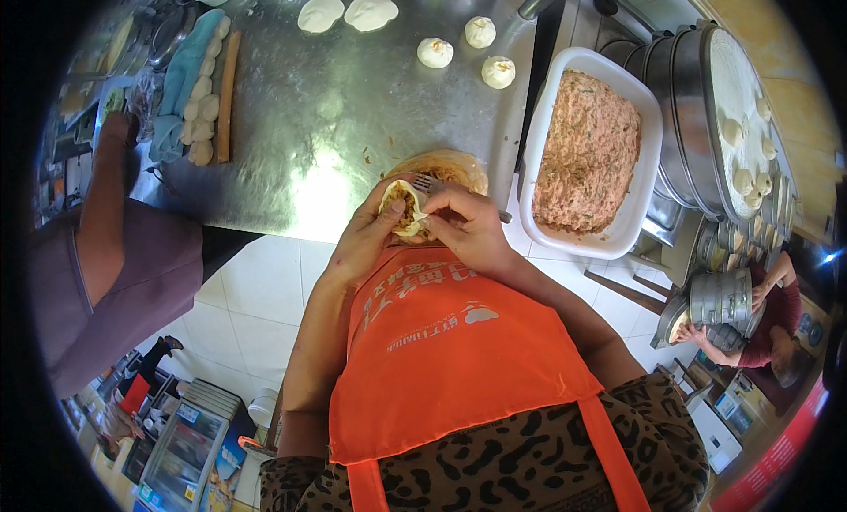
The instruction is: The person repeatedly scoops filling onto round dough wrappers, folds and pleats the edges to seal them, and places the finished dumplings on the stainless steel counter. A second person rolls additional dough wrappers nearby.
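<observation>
My left hand cups a round dough wrapper with brown chopped filling inside, its thumb resting on the filling. Thumb and forefinger of my right hand pinch the wrapper's right edge. A metal fork is also held in my right hand, tines up beside the wrapper and handle end showing on the right. Just beyond my hands a bowl of filling stands at the table's near edge, partly hidden by them.
On the steel table lie two flat wrappers, several pleated buns, a rolling pin and dough pieces. A white tub of minced meat and steamers stand right. A co-worker's arm is left; another person handles steamers.
</observation>
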### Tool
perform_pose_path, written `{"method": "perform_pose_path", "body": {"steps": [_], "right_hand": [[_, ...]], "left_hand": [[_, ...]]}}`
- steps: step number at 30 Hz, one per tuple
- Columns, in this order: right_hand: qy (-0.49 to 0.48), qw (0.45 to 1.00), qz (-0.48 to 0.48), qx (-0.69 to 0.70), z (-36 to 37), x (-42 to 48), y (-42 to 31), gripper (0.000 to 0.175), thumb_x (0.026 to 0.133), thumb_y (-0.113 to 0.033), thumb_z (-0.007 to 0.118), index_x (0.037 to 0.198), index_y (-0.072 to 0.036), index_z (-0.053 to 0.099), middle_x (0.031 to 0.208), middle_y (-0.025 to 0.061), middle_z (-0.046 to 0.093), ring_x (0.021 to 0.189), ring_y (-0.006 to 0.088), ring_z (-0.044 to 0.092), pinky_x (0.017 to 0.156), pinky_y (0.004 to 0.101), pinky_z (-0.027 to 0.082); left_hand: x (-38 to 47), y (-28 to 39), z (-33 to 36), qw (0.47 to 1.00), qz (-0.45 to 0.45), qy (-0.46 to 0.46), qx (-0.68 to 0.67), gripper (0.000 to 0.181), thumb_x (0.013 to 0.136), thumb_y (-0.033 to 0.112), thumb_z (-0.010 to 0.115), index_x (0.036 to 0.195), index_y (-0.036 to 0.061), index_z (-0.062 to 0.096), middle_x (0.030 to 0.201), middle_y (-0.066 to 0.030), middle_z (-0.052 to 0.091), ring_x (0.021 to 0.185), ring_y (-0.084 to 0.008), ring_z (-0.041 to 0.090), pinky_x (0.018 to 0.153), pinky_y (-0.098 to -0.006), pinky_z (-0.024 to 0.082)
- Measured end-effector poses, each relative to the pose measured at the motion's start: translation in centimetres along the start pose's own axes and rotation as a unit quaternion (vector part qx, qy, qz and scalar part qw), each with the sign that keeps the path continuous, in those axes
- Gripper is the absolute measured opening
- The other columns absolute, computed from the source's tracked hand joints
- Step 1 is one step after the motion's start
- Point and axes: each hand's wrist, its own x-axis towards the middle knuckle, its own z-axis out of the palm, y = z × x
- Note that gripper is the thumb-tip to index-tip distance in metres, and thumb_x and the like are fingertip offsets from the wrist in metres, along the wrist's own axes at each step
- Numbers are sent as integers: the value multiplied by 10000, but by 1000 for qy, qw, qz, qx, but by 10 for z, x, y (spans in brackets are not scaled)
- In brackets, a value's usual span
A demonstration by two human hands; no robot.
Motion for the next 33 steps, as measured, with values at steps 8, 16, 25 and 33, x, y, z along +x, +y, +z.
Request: {"method": "perform_pose_path", "body": {"steps": [8, 16, 25, 33], "right_hand": [[70, 994, 70, 36, 10, -3, 8, 134, 828, 54, 665, 937, -19, 644, 859, 70, 575, 737, 109, 565, 629, 235, 458], [63, 995, 77, -20, 8, -3, 2, 164, 840, 57, 648, 993, -2, 638, 836, 57, 578, 756, 105, 584, 629, 233, 472], [93, 964, 175, 178, -1, 1, 5, 40, 931, 12, 595, 965, 26, 581, 878, 49, 641, 781, 109, 631, 680, 233, 508], [49, 997, -20, -60, -2, 1, 3, 146, 864, 90, 609, 979, 1, 613, 921, 47, 593, 798, 99, 587, 693, 215, 498]], "left_hand": [[2, 4, 0, 998, -33, 5, 45, 304, 1014, 209, 498, 1284, 73, 536, 1149, -66, 603, 1003, -160, 617, 823, -290, 551], [6, 18, -7, 990, -86, -28, 106, 485, 968, 334, 537, 1342, 29, 492, 1218, -100, 584, 1075, -184, 599, 806, -305, 565], [2, 5, -4, 998, 17, -60, -24, 639, 958, 424, 543, 1432, 39, 360, 1309, -109, 531, 1164, -219, 564, 780, -310, 538], [9, -10, 1, 999, 21, 33, 16, 370, 1009, 183, 508, 1373, 137, 461, 1212, -28, 553, 972, -110, 582, 759, -240, 522]]}}
